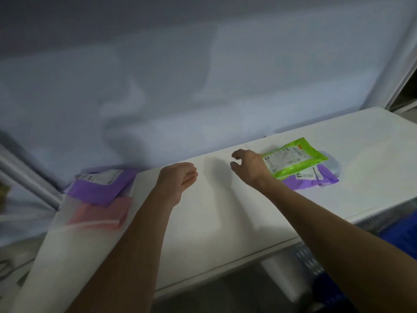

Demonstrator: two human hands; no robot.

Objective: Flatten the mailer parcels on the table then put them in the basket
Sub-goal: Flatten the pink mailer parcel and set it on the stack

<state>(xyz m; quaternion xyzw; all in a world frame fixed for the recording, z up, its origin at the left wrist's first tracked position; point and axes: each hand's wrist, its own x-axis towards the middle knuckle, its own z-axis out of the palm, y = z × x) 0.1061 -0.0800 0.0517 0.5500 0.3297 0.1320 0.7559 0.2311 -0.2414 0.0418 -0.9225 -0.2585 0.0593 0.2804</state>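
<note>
While both hands hang over the middle of the white table (225, 222), neither has a parcel.

- Left hand (178, 179): fingers loosely curled, holding nothing.
- Right hand (248, 164): half open, thumb and fingers apart, empty; its wrist is just beside the green mailer (297, 155).
- The green mailer lies on top of a purple mailer (316, 179), with a pale blue parcel (334, 164) behind. The green one looks a bit puffy.
- At the table's left end a second purple mailer (101, 186) overlaps a pink mailer (99, 213). Both are blurred and seem flat.
- The latticed white thing (304, 256) under the near right edge may be the basket; I cannot tell, and no parcel shows in it.

By my reckoning the task has far to go, with five parcels out and the right heap probably unflattened.
</note>
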